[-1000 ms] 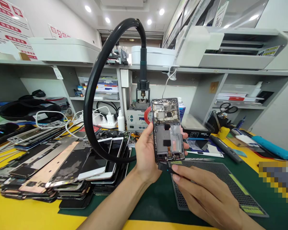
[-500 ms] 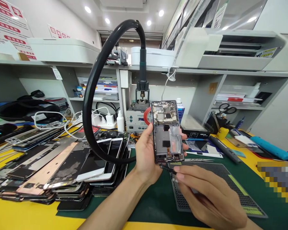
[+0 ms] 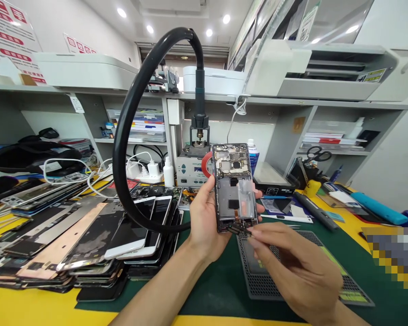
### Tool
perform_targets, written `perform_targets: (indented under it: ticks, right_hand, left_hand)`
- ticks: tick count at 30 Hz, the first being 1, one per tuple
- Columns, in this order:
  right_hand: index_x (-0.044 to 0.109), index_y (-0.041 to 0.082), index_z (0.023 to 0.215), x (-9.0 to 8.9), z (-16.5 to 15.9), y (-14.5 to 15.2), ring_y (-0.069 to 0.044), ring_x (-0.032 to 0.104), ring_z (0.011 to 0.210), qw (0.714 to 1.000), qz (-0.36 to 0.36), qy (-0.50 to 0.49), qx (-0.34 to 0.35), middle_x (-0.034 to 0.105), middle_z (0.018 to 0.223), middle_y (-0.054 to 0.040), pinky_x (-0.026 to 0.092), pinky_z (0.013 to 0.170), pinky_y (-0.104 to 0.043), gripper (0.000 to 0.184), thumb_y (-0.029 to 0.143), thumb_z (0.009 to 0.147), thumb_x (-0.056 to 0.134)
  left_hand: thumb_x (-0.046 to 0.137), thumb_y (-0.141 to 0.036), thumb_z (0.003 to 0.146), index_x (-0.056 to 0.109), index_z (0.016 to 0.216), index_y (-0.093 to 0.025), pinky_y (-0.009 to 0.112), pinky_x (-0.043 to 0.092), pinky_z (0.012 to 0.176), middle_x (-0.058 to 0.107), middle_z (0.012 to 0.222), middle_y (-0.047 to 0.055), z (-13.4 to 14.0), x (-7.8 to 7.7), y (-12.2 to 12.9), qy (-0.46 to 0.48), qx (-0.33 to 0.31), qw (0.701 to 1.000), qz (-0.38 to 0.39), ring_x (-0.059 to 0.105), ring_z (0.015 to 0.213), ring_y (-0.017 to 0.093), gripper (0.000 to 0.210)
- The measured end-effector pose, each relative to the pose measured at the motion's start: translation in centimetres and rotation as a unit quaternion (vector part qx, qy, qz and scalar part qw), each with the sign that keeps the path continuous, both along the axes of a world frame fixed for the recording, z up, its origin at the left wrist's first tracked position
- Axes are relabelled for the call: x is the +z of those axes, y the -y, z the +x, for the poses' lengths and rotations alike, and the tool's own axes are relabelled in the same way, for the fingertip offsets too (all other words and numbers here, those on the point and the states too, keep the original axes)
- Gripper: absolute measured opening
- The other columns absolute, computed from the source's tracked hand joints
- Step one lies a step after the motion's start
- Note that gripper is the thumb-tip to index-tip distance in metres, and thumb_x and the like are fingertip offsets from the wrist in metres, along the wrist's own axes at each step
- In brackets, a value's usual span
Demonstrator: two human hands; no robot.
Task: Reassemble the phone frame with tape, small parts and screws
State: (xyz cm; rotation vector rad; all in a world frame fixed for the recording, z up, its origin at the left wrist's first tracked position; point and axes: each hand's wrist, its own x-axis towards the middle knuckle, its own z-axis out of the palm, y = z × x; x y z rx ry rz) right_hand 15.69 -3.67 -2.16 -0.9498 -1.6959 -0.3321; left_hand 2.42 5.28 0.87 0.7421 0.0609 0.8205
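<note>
My left hand [image 3: 207, 217] is wrapped round an opened phone [image 3: 228, 194], held upright with its insides facing me. The circuit board shows in its upper part, and a clear film strip [image 3: 246, 198] lies over the right of the lower bay. At the phone's bottom edge, my right hand [image 3: 295, 267] pinches a small dark part [image 3: 238, 229] between thumb and fingertips. That part overlaps the phone's lower end; whether it touches cannot be seen. Below the hands lies a grey perforated mat [image 3: 261, 290], partly hidden by my right hand.
Stacked phones and screens [image 3: 98, 244] fill the left of the green mat [image 3: 211, 290]. A thick black hose [image 3: 117, 136] arches up behind them. Behind the phone stand a grey machine [image 3: 192, 167] and a red tape roll [image 3: 206, 164]. Scissors [image 3: 318, 155] and tools are at right.
My right hand has moved slightly up, bringing the small dark part from just below the phone to over its bottom edge. My left hand still holds the phone; the view has shifted slightly.
</note>
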Motion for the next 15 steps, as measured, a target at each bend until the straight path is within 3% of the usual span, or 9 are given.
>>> perform_targets:
  ticks: [6, 15]
  right_hand:
    - [0.073, 0.016, 0.099, -0.36, 0.77, 0.73, -0.016, 0.077, 0.085, 0.982, 0.054, 0.179, 0.004, 0.080, 0.094, -0.0080, 0.060, 0.088, -0.020, 0.022, 0.004, 0.081, 0.068]
    - [0.075, 0.017, 0.095, -0.06, 0.84, 0.98, -0.017, 0.077, 0.084, 0.975, 0.059, 0.216, 0.007, 0.081, 0.094, -0.0087, 0.060, 0.089, -0.021, 0.019, 0.006, 0.087, 0.061]
  left_hand:
    - [0.028, -0.058, 0.096, 0.070, 0.111, -0.005, 0.039, 0.055, 0.081, 0.069, 0.109, 0.020, -0.05, 0.19, 0.19, -0.004, -0.005, 1.000, -0.006, 0.067, 0.088, 0.028, 0.069]
    - [0.028, -0.055, 0.098, 0.073, 0.107, -0.006, 0.032, 0.055, 0.075, 0.071, 0.103, 0.016, -0.02, -0.07, 0.12, 0.044, -0.029, 0.999, -0.012, 0.067, 0.081, 0.022, 0.066]
